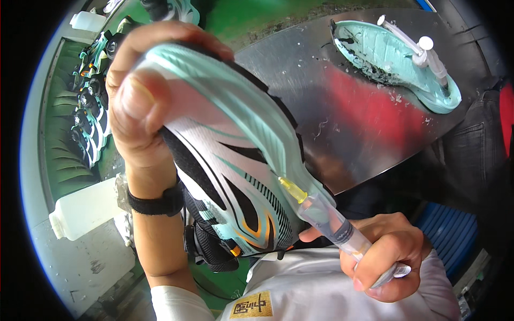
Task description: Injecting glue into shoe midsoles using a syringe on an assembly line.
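Your left hand [134, 104] is gripping a mint, white and black fabric sports shoe [235, 139] by its toe, holding it tilted before your white cloth shirt [305, 278]. Your right hand [388, 257] is grasping a clear plastic syringe [324, 214], whose yellow tip [293, 190] is pointing toward the midsole; contact is unclear. A mint sole-shaped piece [375, 53] is lying on the grey metal table [294, 69].

The left grip [134, 115] clasps high above an upright forearm [160, 241]; the right grip [393, 251] curls low.
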`<state>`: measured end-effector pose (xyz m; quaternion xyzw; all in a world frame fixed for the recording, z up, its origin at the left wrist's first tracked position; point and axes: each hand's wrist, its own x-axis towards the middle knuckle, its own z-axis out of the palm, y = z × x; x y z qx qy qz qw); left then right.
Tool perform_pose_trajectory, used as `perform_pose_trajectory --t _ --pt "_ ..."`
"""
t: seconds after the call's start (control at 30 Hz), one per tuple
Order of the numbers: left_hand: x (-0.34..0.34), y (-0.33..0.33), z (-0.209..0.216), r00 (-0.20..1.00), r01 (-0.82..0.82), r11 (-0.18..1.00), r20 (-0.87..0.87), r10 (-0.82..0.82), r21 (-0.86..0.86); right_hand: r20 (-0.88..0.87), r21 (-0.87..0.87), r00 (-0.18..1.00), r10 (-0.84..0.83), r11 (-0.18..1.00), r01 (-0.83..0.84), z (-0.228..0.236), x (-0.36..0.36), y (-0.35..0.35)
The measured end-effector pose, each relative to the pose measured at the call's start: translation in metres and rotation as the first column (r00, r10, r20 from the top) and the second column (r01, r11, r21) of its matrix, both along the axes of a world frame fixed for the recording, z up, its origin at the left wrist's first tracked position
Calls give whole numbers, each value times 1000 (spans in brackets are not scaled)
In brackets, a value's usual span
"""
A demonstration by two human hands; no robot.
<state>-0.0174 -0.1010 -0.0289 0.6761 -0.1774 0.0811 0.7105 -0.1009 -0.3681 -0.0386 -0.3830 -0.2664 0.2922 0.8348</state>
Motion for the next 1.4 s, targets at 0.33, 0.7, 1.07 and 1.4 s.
perform_pose_trajectory --t 0.33,0.7,1.07,1.4 --pt "1 14 -7 966 -174 983 -187 181 51 -170 35 985 43 999 -38 -30 -35 -29" --pt "-32 58 -13 628 -572 797 -522 578 195 -353 214 932 88 977 -11 -60 -57 -55" --pt "-133 20 -21 431 -710 626 -504 749 323 -526 370 829 190 929 23 -78 -48 -32" --pt "-217 22 -14 542 -710 704 -662 518 -31 -381 257 899 216 959 -121 -81 -43 -33"
